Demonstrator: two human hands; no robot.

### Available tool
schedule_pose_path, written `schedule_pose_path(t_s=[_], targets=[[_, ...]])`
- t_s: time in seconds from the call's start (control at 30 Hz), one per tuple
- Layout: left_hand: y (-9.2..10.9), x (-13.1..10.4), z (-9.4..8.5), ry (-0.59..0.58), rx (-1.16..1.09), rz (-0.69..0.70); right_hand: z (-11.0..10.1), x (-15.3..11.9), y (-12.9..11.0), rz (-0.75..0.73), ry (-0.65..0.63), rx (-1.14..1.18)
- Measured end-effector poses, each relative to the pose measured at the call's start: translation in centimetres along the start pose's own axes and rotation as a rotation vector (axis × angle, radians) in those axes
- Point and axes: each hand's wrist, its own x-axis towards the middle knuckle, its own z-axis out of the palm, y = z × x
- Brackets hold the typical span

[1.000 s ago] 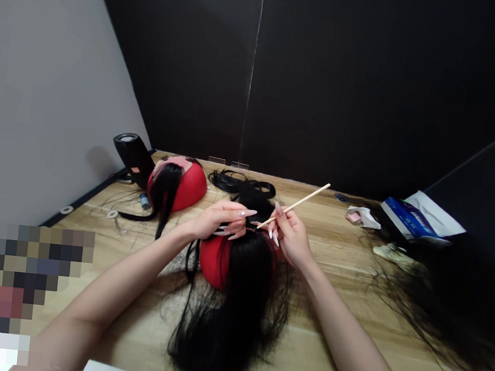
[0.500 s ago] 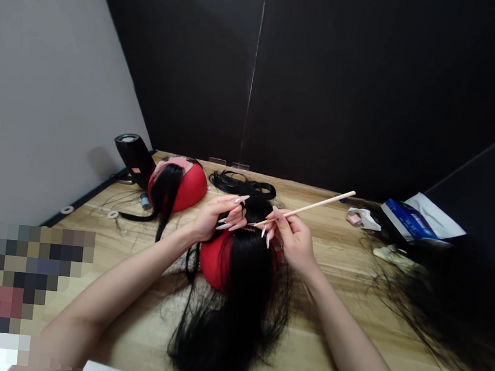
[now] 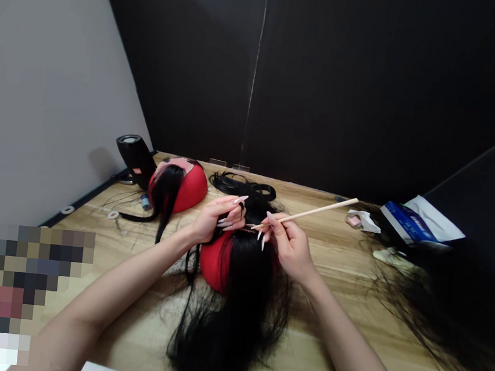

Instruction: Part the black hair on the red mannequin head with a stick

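Observation:
A red head form (image 3: 213,264) stands on the wooden table in front of me, with long black hair (image 3: 248,290) draped over it toward me. My left hand (image 3: 220,218) is closed over the form's upper left side, pinching a lock of black hair. In my right hand (image 3: 292,245) is a thin pale wooden stick (image 3: 324,209), gripped between thumb and fingers. The stick's lower tip meets the hair near a narrow light parting, close to my left fingertips. Its other end points up to the right. Too small to make out is the very tip.
At the back left sit a second red head form (image 3: 195,187) with hair and a black cylindrical speaker (image 3: 135,160). A coiled hair bundle (image 3: 243,186) lies behind my hands. On the right are a blue-and-white packet (image 3: 414,221) and a large mass of loose black hair (image 3: 459,299).
The stick's raised end has dipped slightly and shifted right, and my right fingers have moved a little left. My left hand stays nearly still on the hair.

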Motion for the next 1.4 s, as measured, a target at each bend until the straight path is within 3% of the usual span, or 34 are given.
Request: schedule_pose_path(t_s=[0.53, 0.8, 1.0, 1.4], targets=[[0.1, 0.0, 0.3, 0.036, 0.005, 0.001, 0.1, 0.1, -0.6, 0.002, -0.001, -0.008], [0.3, -0.1, 0.6, 0.044, 0.12, -0.02, 0.2, 0.6, -0.4, 0.19, 0.112, 0.213], [0.7, -0.4, 1.0, 0.031, 0.233, -0.054, 0.3, 0.9, -0.4, 0.299, 0.15, 0.223], [0.6, -0.3, 0.8, 0.023, 0.212, -0.03, 0.7, 0.7, -1.2, 0.2, 0.224, 0.23]])
